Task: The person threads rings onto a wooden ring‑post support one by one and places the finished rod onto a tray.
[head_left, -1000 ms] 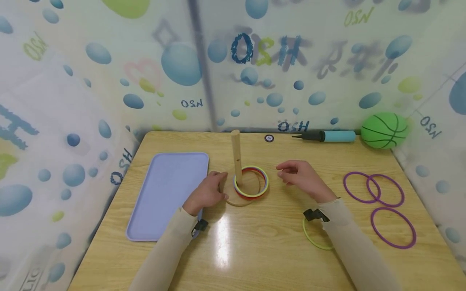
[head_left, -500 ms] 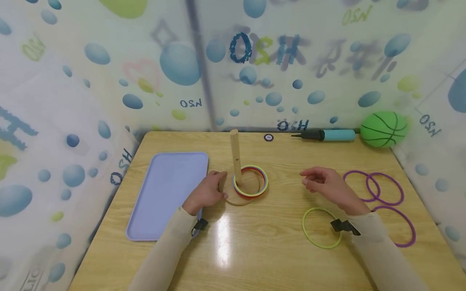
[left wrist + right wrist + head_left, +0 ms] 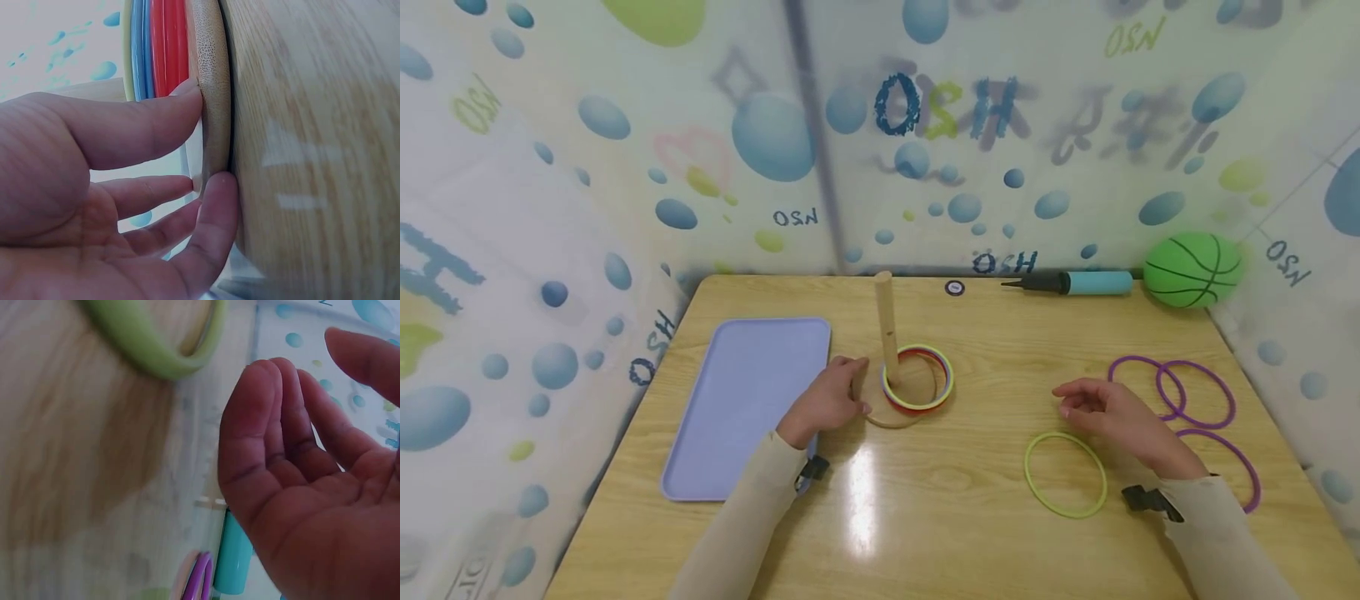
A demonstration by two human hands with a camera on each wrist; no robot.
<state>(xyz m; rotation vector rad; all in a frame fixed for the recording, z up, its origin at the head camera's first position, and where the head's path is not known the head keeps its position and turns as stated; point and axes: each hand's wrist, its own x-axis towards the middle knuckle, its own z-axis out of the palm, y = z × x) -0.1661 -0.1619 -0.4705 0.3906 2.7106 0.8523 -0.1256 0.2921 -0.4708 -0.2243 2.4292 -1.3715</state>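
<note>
Where the round wooden base (image 3: 214, 75) is held: at its left edge — thumb and fingertips of the left hand (image 3: 826, 400) are set against the rim.
Probable reason for hold: a tall, cylindrical wooden post (image 3: 887, 325) is carried upright by the base, and shifting is presumably prevented.
Left-hand fingers: curved and clamped on the rim, thumb spaced from the fingers.
Right-hand fingers: thumb apart, other fingers bent and gathered; nothing is grasped by the right hand (image 3: 1120, 421), which is held raised.
Yellow-green, blue and red ring stack (image 3: 917, 407): laid around the post's foot, offset to the right; sideways travel is likely limited by the post.
Thin lime-green ring (image 3: 1027, 468): laid flat on the wood-grained table (image 3: 955, 517), near the right hand.
Three thin purple rings (image 3: 1234, 408): placed at the table's right, two overlapped, partly hidden.
Pale-blue rectangular tray (image 3: 748, 400): placed left of the base, under the left wrist.
Black-and-turquoise hand pump (image 3: 1099, 283) and green basketball (image 3: 1193, 269): set at the rear edge — probably for clearance; no brand can be read.
Wall lettering (image 3: 946, 107): "H2O", printed in mirror image.
Small dark round badge (image 3: 955, 288): its marking is too small to be read.
</note>
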